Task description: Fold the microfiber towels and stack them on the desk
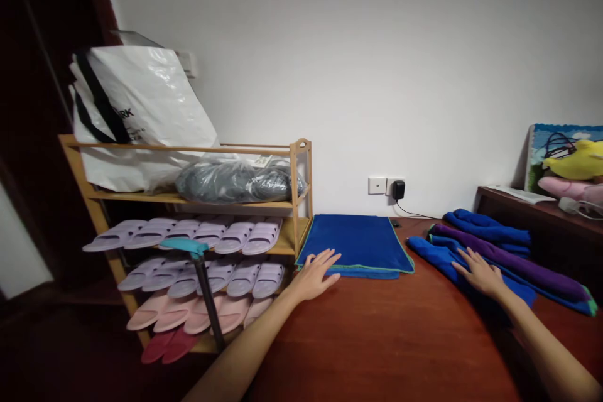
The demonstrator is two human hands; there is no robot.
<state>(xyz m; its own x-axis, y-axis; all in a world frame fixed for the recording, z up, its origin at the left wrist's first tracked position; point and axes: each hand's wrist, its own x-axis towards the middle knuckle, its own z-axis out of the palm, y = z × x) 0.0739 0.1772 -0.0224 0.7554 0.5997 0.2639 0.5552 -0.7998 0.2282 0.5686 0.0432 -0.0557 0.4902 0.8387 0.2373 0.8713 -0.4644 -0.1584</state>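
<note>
On the reddish wooden table lies a flat stack of blue cloths (pixel 353 242) with green edging. My left hand (pixel 315 275) rests at the stack's near left corner, fingers stretched out and apart. To the right, my right hand (pixel 480 275) lies with spread fingers on a loosely bunched blue cloth (pixel 511 286). Just behind that cloth stretches a purple cloth (pixel 513 260) with a blue and green border. Farther back sits another crumpled blue cloth (pixel 490 230).
Left of the table (pixel 377 339) stands a wooden shoe rack (pixel 301 201) with several slippers and a white bag (pixel 146 97). A teal-topped handle (pixel 188 246) rises before it. A black plug (pixel 398 190) is in the wall socket; a dark shelf (pixel 518 201) is at right.
</note>
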